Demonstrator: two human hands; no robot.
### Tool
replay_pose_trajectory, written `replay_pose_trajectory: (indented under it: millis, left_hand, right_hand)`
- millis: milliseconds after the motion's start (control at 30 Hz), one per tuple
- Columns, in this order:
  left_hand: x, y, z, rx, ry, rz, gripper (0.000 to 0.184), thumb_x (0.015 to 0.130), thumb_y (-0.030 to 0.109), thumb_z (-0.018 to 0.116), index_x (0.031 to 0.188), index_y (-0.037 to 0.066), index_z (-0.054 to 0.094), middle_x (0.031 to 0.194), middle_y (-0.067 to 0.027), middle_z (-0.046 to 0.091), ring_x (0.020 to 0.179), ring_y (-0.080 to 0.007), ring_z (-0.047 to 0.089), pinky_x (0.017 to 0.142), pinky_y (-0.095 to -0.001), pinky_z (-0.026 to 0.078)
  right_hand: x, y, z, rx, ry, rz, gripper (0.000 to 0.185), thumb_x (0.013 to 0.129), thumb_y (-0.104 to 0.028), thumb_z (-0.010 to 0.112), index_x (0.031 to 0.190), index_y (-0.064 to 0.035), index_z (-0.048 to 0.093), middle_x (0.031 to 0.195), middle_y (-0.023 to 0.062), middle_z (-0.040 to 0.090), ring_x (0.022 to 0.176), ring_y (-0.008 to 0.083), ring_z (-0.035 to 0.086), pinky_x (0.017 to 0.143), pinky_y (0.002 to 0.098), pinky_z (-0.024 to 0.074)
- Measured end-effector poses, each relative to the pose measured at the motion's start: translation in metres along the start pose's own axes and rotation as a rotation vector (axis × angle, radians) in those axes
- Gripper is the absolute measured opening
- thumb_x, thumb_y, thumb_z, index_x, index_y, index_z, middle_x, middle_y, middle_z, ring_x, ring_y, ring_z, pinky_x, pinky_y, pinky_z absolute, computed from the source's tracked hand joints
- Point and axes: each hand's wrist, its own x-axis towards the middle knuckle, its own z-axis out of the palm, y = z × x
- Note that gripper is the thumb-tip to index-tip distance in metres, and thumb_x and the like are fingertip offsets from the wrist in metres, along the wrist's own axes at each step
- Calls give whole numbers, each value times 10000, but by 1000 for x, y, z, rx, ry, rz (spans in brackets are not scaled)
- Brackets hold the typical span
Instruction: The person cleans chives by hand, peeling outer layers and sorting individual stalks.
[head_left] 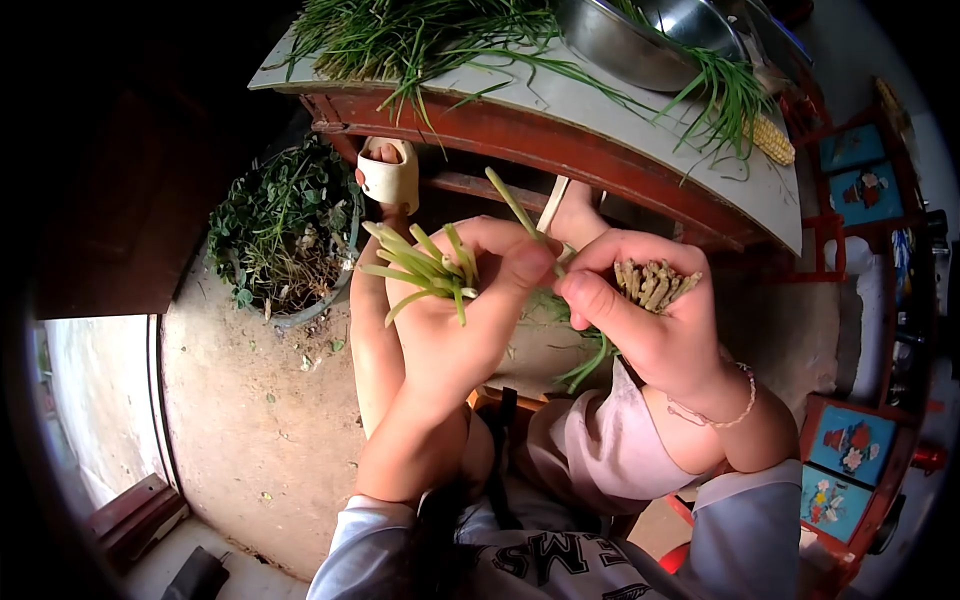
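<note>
My left hand is closed round a bunch of pale green stalks, their ends sticking out past the fingers. In my right hand is a bundle of stalks with brownish ends. One single stalk is pinched between the thumbs and fingers of both hands, its tip pointing up and left. Green leaves hang below my right hand. Both hands are held above my lap, near each other.
A red-edged table ahead bears a heap of green stalks, a metal bowl and a corn cob. A tub of leafy greens stands on the floor at left. Blue-panelled red furniture lines the right side.
</note>
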Motion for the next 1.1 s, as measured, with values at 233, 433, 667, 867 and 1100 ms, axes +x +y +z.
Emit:
replay_pose_trajectory:
  millis: [233, 433, 667, 867, 1100]
  left_hand:
    - [0, -5, 3, 133, -20, 133, 49, 778, 27, 563, 736, 1, 564, 686, -38, 577, 614, -77, 510, 537, -200, 399]
    - [2, -12, 0, 191, -25, 218, 137, 802, 66, 542, 682, 18, 496, 613, -8, 487, 568, -70, 429, 506, -197, 340]
    - [11, -17, -11, 378, 157, 361, 166, 827, 120, 517, 691, 29, 491, 579, 4, 444, 517, -59, 373, 466, -193, 291]
    - [19, -17, -26, 307, 367, 327, 102, 813, 52, 504, 720, 14, 522, 615, 17, 483, 570, -44, 404, 528, -178, 313]
    - [23, -14, -40, 155, 314, 210, 90, 795, 42, 531, 715, 39, 491, 638, 33, 438, 500, -8, 319, 435, -154, 227]
  right_hand:
    - [0, -2, 0, 54, -33, 49, 99, 715, -101, 627, 678, -15, 598, 596, 52, 509, 535, 92, 487, 507, 203, 358]
    - [0, -6, 3, 155, -57, 26, 116, 750, -78, 588, 668, 3, 591, 528, 11, 521, 485, 51, 487, 478, 174, 359]
    - [-4, -6, 0, 195, -58, 60, 120, 755, -45, 540, 659, 16, 579, 599, 41, 516, 507, 60, 501, 473, 182, 369]
    - [-4, -11, -2, 206, -93, 91, 148, 763, -35, 519, 627, 16, 551, 610, 31, 514, 516, 60, 495, 482, 185, 379]
    - [-4, -20, -12, 195, -110, 145, 122, 781, -36, 495, 677, 15, 533, 631, 35, 542, 534, 65, 500, 517, 195, 402]
